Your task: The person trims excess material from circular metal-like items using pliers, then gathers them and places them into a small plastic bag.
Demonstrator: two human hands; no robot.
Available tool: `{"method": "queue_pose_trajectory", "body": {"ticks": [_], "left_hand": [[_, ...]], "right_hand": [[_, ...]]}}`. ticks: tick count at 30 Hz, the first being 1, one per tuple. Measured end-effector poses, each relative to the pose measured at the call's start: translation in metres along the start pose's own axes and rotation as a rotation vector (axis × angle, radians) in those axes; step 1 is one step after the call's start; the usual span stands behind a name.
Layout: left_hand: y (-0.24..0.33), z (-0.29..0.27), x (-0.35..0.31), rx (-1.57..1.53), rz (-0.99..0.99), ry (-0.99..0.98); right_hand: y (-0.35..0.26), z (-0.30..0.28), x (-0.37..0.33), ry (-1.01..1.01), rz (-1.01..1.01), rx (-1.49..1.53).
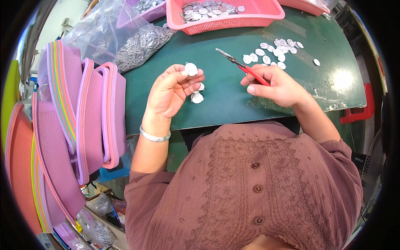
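Observation:
Between the thumb and forefinger of my left hand (pixel 171 89) I pinch an oval silver medal (pixel 191 69) with a small loop at its top. Just below those fingers, a few more silver medals (pixel 197 98) lie on the green table (pixel 225 100), partly covered by my fingertips. My right hand (pixel 277 85) is closed round red-handled pliers (pixel 258 76). Their narrow metal jaws point up and to the left, apart from the medal. Past my right hand, several loose oval medals (pixel 267 59) are spread on the table.
A pink basket (pixel 225 26) of medals stands at the far edge, with a purple basket (pixel 141 14) beside it. A clear bag of metal links (pixel 143 46) lies at the far left. Stacked plastic baskets (pixel 89 121) crowd the left side. One medal (pixel 316 62) sits apart at right.

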State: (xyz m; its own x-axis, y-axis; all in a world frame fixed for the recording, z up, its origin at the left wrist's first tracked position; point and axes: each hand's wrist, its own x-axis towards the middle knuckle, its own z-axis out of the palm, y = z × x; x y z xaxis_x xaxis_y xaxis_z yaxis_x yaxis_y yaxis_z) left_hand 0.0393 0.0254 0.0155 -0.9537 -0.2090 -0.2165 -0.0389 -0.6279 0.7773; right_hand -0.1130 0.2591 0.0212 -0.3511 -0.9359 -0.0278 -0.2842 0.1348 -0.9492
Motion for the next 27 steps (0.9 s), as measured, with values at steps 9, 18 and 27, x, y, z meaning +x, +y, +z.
{"method": "queue_pose_trajectory", "body": {"ticks": [9,18,27], "left_hand": [[-0.003,0.007,-0.008,0.019,-0.013,-0.006],[-0.008,0.018,-0.006,0.097,-0.011,-0.025],[-0.029,0.046,0.004,0.202,-0.014,-0.011]], "right_hand": [[-0.001,0.003,-0.002,-0.037,-0.01,-0.066],[-0.011,0.015,0.006,0.01,0.001,-0.019],[-0.025,0.004,0.028,0.071,0.132,0.215]]}}
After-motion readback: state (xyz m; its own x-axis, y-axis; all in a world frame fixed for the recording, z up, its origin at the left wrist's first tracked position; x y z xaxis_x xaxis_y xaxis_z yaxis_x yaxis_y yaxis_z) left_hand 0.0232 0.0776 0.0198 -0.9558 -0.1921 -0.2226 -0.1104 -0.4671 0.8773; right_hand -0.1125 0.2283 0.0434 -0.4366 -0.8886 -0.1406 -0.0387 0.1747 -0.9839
